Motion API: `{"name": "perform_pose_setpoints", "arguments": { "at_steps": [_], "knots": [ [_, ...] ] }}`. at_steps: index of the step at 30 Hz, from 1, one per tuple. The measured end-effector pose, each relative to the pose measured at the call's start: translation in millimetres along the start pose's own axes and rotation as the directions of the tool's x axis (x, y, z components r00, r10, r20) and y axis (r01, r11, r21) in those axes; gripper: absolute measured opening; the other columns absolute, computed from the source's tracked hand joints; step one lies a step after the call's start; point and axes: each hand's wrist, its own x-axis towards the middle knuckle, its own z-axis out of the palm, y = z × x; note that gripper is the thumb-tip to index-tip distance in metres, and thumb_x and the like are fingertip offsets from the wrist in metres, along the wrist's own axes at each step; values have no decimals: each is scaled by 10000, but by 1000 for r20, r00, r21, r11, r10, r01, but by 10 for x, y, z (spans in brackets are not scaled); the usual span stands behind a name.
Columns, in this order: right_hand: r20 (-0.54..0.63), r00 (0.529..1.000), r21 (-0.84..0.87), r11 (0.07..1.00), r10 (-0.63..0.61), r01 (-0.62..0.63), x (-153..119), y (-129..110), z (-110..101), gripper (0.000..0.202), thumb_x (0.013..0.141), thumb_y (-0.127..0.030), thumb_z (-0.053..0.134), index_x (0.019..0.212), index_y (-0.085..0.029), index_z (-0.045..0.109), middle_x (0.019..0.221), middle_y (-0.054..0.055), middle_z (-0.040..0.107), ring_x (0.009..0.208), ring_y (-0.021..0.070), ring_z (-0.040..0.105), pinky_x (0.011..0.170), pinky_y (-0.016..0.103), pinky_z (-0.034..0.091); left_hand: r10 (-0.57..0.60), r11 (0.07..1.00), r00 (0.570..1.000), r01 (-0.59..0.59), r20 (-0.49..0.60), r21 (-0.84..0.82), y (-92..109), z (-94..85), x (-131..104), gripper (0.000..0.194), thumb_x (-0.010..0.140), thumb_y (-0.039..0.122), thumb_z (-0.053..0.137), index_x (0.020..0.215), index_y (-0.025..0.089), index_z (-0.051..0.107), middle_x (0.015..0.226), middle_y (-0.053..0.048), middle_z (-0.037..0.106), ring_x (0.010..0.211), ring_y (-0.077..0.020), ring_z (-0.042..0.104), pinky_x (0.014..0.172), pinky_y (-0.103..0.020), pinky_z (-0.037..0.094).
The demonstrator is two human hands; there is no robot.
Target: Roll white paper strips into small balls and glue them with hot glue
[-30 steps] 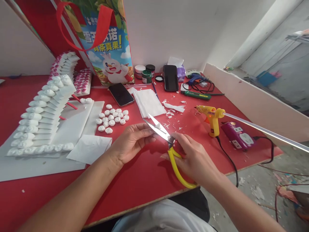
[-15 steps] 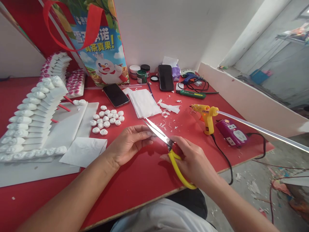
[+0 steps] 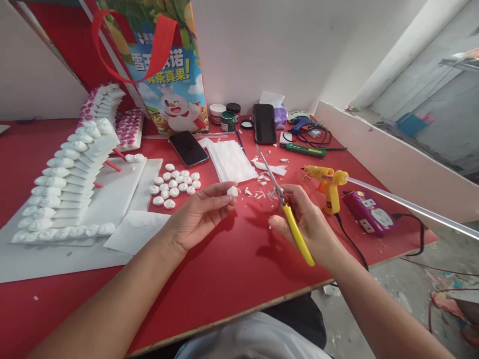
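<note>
Well, at your far left an arched white piece (image 3: 73, 172) edged with rosettes stands on pale boards (image 3: 116, 194), and a loose white sheet (image 3: 136, 229) lies partly over their near edge. Next comes the printed bag (image 3: 174, 89) with its red handle, upright at the back of the red table (image 3: 232, 271); nearer you is a cluster of small white rosettes (image 3: 173, 183), with a dark phone (image 3: 188, 148) just behind. Your left hand (image 3: 202, 214) is pinching a small white piece (image 3: 232, 191) between thumb and fingers, raised in front of the paper stack (image 3: 231, 162). Paint jars (image 3: 227, 120) sit behind that stack, a second phone (image 3: 265, 123) to their right. White scraps (image 3: 262, 192) lie between your hands. Your right hand (image 3: 307, 214) is curled round the yellow-handled scissors (image 3: 287, 207), its thumb apart from the handle, the blades pointing away from you. Farther right, a yellow glue gun (image 3: 329, 184) carries a long clear stick, near a purple socket block (image 3: 368, 212).
</note>
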Motion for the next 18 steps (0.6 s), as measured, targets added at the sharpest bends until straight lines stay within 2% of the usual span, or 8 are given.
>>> {"name": "perform_pose_setpoints", "arguments": {
  "at_steps": [4,8,11,14,18],
  "knots": [
    [57,980,-164,966,-192,199,167,-31,-8,600,869,-683,636,1184,-197,482,871,25,572,700,165,512,632,294,445,82,997,996,-82,24,-5,52,-34,18,313,654,70,891,953,89,799,844,-47,746,696,-77,680,695,-144,584],
    [116,939,-245,907,-324,343,267,-43,47,581,875,-672,640,1174,-193,501,957,82,625,833,224,594,753,340,495,139,990,990,-139,5,19,117,-59,6,275,618,99,920,862,113,793,787,-42,745,705,-99,697,704,-165,591],
    [149,932,-266,894,-331,360,268,-51,97,569,871,-672,645,1142,-188,514,935,82,620,819,224,588,735,336,491,166,984,986,-167,23,64,135,-62,-7,251,619,110,921,836,113,795,744,-29,735,676,-93,681,689,-167,582],
    [165,933,-285,890,-321,357,250,-66,127,615,836,-694,670,1139,-179,524,944,85,613,802,222,578,727,338,488,182,976,979,-191,90,103,124,-57,-12,244,638,138,923,855,126,812,752,-35,747,662,-91,670,688,-176,574],
    [179,931,-295,886,-317,359,241,-84,129,651,808,-700,691,1143,-163,543,947,81,612,781,212,577,716,328,481,165,979,980,-176,112,103,109,-57,-14,235,624,145,936,828,138,819,739,-41,755,666,-106,686,693,-189,578]
  ]
}}
